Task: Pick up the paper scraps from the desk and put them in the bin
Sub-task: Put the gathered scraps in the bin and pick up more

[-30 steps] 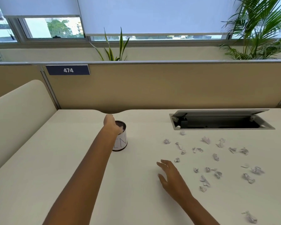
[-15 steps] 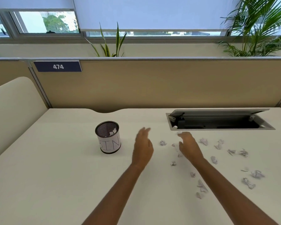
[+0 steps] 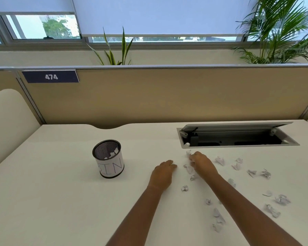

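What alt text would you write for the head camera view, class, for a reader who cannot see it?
A person's right hand reaches into paper scraps scattered over the right side of a white desk, while the left hand rests beside it. A small mesh bin holding a few scraps stands to the left, and an open cable hatch lies behind.

The setting is identified as an office workstation. A cream desk (image 3: 60,201) is enclosed at the back by a tan partition panel (image 3: 167,96), on which a dark number plate (image 3: 51,76) reading "474" is fixed. A cable access hatch (image 3: 236,137) with a raised lid is set into the desktop. A rounded cream side divider (image 3: 9,118) is seen at the left. Roller blinds (image 3: 158,15) are lowered over a window band, and potted plants (image 3: 277,36) are placed behind the partition.
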Tool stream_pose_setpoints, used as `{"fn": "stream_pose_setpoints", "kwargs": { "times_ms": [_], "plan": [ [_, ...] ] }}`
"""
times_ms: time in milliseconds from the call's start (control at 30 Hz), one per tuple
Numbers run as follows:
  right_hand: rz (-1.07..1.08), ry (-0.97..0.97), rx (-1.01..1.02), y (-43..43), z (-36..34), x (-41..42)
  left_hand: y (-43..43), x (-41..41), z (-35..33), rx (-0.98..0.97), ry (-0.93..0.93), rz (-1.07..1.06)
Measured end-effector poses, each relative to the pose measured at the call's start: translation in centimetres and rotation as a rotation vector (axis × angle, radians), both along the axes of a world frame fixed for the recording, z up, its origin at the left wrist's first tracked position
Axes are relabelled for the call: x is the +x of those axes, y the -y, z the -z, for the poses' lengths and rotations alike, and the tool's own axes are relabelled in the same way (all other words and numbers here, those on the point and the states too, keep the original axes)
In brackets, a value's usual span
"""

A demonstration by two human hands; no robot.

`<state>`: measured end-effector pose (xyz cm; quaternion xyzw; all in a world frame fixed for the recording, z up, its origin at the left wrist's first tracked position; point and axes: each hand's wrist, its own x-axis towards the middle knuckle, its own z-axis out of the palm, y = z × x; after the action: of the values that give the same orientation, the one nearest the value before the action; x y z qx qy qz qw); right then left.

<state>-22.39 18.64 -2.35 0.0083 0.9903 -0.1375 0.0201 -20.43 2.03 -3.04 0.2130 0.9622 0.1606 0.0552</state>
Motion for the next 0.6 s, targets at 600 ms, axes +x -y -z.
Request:
{"fn": "stream_pose_setpoints", "kwargs": {
  "times_ms": [600],
  "plan": [
    [-0.030, 0.091, 0.093, 2.7, -0.3, 1.3, 2.1, 2.4, 0.8, 0.461, -0.009, -0.344]
  ]
}}
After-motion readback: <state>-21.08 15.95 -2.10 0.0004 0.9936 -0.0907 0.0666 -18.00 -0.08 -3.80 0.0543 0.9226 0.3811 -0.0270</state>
